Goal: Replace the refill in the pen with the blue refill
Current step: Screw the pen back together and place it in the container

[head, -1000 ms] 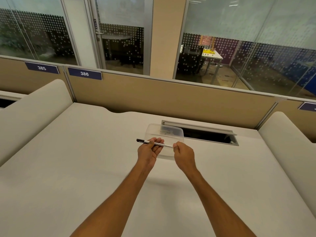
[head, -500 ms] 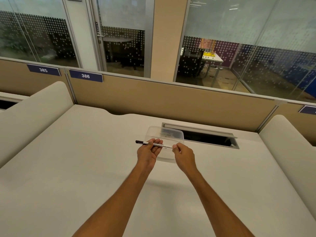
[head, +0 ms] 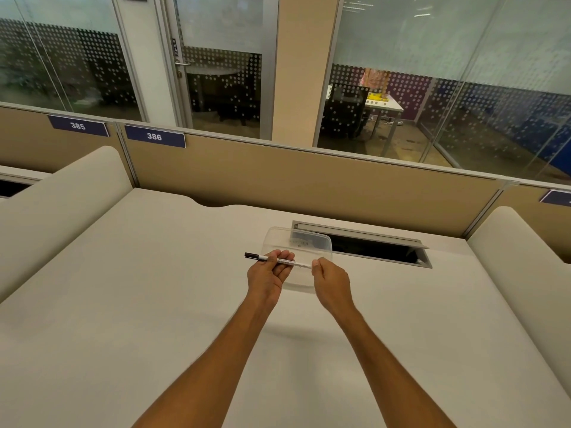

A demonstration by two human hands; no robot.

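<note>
A thin white pen (head: 301, 265) with a black cap end pointing left is held level above the desk. My left hand (head: 269, 278) grips its middle from below, fingers curled around the barrel. My right hand (head: 331, 282) pinches the pen's right end with its fingertips. Just behind and under the pen lies a clear plastic tray (head: 298, 242); whatever it holds is too faint to tell. No blue refill can be made out.
The white desk (head: 154, 288) has an open cable slot (head: 377, 250) right behind the clear plastic tray. Beige partitions (head: 309, 186) close the back, and rounded white dividers (head: 61, 193) flank both sides.
Both hands keep their hold on the pen in nearly the same place. The view has tilted up slightly; no part of the pen has visibly come apart.
</note>
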